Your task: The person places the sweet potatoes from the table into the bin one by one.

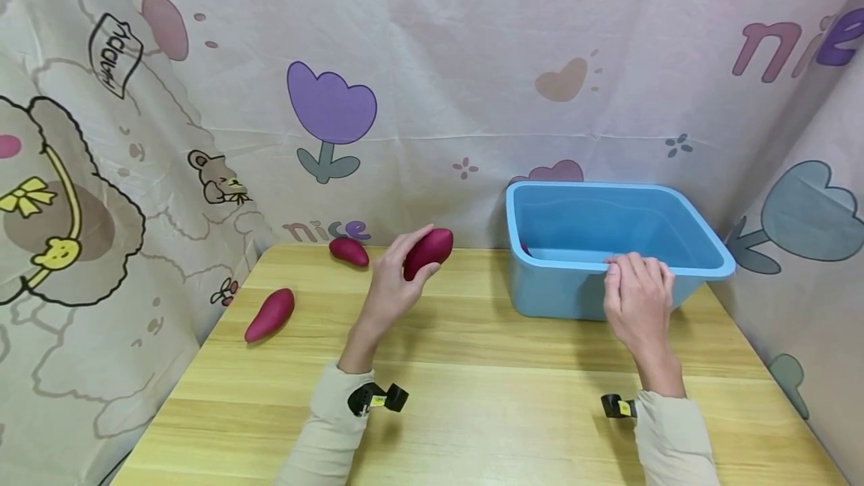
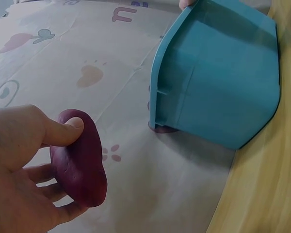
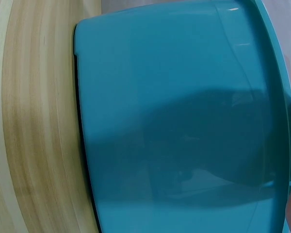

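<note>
We find the left hand (image 1: pixel 390 287) with its fingers clamped on a purple-red sweet potato (image 1: pixel 437 247): the thumb bears on one flank, the other fingers on the opposite one, and the left wrist view shows a gap between palm and skin. The item appears clear of the surface (image 1: pixel 486 426). We note the right hand (image 1: pixel 640 302) with its fingers bent over the near rim of a blue bin (image 1: pixel 556 292), which stands well to the right of the left fingers. Deeper in the bin, to the left of the right fingers, a small dark-red patch (image 1: pixel 525 247) shows; too little of it is visible for us to identify it. Just left of the left fingers, near the far edge of the surface, lies a second sweet potato (image 1: pixel 349 252); a third sweet potato (image 1: pixel 270 316) lies farther left and closer to the person than those fingertips. On handling, we judge the held sweet potato to be stiff, fairly light and not fragile, though we cannot confirm weight or whether it is real or a model. Its smooth, rounded skin could turn or slip under a fingertip hold. We consider the thick middle the soundest place to take hold, thumb opposing the fingers across the width, since the narrowing ends would offer less bearing and invite rotation.
</note>
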`<state>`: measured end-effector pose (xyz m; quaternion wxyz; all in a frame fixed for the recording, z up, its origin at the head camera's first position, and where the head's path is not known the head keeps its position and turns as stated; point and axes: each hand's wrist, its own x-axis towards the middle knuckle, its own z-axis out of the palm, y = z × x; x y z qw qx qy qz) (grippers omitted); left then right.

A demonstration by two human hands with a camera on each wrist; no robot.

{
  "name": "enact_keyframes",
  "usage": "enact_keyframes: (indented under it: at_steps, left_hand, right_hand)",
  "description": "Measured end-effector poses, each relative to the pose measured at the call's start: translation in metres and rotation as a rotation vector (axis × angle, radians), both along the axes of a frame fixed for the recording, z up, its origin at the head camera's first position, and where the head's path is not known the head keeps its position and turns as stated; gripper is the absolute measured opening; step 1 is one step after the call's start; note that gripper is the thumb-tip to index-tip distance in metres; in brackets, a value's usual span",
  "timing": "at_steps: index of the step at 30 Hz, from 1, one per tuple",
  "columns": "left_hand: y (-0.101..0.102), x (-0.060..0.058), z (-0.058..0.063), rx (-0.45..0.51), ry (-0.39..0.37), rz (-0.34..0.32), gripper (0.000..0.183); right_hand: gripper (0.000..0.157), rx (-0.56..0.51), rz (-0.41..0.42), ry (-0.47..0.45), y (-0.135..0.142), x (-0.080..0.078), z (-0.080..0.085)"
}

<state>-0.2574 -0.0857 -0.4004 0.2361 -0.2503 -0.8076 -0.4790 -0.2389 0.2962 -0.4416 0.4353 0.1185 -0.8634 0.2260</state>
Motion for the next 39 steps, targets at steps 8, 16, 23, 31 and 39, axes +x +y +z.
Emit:
enact_keyframes:
  at_steps: [8,16,23,31,39]
  left_hand:
    - [0.013,-0.001,-0.003,-0.002,0.011,-0.020,0.053]
    - [0.021,-0.002,0.000,-0.006,0.018,-0.027,0.053]
    - [0.032,-0.006,0.000,0.002,0.040,-0.076,0.055]
    - [0.043,-0.006,0.002,-0.006,0.003,-0.108,0.057]
    - [0.054,-0.006,0.005,-0.032,-0.006,-0.125,0.060]
  right_hand:
    - [0.037,0.000,-0.002,0.006,0.000,0.000,0.000]
    - [0.037,0.000,-0.005,0.007,0.001,0.000,0.000]
    - [0.036,-0.002,-0.009,-0.001,0.001,0.001,0.000]
    - [0.036,0.000,-0.006,-0.008,0.000,0.002,0.000]
    - [0.036,0.002,-0.002,-0.005,-0.001,0.001,0.000]
